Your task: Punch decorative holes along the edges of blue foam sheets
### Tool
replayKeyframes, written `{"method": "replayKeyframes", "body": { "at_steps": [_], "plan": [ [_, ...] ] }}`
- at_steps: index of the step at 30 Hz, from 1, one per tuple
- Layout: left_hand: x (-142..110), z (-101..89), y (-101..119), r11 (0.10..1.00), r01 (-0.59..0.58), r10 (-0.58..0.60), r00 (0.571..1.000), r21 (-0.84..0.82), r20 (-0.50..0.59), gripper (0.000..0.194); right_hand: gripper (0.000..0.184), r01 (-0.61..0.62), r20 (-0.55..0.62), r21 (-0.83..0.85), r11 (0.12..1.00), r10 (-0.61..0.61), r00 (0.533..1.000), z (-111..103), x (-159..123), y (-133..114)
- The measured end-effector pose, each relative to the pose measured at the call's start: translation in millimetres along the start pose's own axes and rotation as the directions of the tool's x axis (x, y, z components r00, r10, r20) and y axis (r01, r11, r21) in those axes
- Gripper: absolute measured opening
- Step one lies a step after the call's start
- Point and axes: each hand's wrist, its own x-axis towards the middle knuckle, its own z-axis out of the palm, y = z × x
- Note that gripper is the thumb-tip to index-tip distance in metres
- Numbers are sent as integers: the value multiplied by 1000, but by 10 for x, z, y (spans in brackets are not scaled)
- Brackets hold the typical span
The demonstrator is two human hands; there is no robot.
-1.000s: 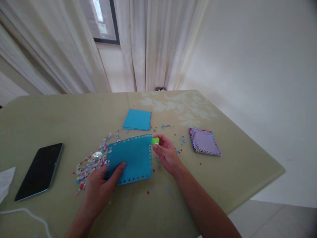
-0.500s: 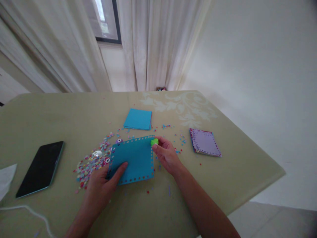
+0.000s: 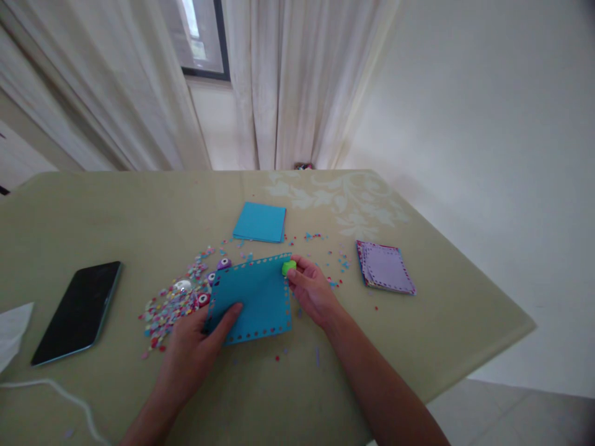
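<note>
My left hand (image 3: 198,344) grips a square sheet of blue paper (image 3: 260,303) by its left side, thumb on top. Punched holes run along the edges of the sheet that show. At its top right corner, my right hand (image 3: 313,291) pinches a small green paper punch (image 3: 289,267) against the paper's edge. Behind the sheet's left edge lie a purple punch (image 3: 224,263) and a red punch (image 3: 203,299), each with a round eye-like spot; another purple one is partly hidden. A heap of coloured paper bits (image 3: 171,310) spreads beside my left hand.
A stack of plain blue paper (image 3: 260,222) lies farther back. To the right is a stack of hole-edged sheets (image 3: 388,267), lilac on top. A dark tablet (image 3: 79,313), white tissue (image 3: 13,328) and white cable (image 3: 60,393) are at left.
The green punch has shifted slightly inward over the top right corner of the blue sheet. The view has moved a little, and more of the purple and red punches shows.
</note>
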Motion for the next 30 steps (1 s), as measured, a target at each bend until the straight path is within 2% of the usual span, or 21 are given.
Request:
{"method": "replayKeyframes", "body": {
  "at_steps": [9,16,21,24,26,28,30],
  "plan": [
    [-49,9,139,1000,8,-8,1000,-16,-28,52,49,7,7,9,1000,-7,1000,11,10,5],
    [-56,24,106,1000,-2,3,999,6,-32,53,41,92,-25,42,995,-91,996,58,-9,22],
    [-36,29,1,999,-31,33,998,42,-47,53,42,87,-5,-1,996,-87,996,78,1,50],
    [-4,9,-77,995,-43,52,994,94,-98,57,45,171,-23,9,985,-170,985,56,11,-20],
    [15,-16,-102,995,-14,26,992,97,-126,59,44,254,-67,0,967,-253,965,8,25,-100],
    [25,-42,-99,997,36,-29,994,61,-109,59,39,314,-119,-88,945,-323,939,-64,48,-165],
    [28,-65,-76,997,81,-80,993,11,-86,57,31,323,-107,-322,890,-374,921,-137,71,-183]
  ]
}}
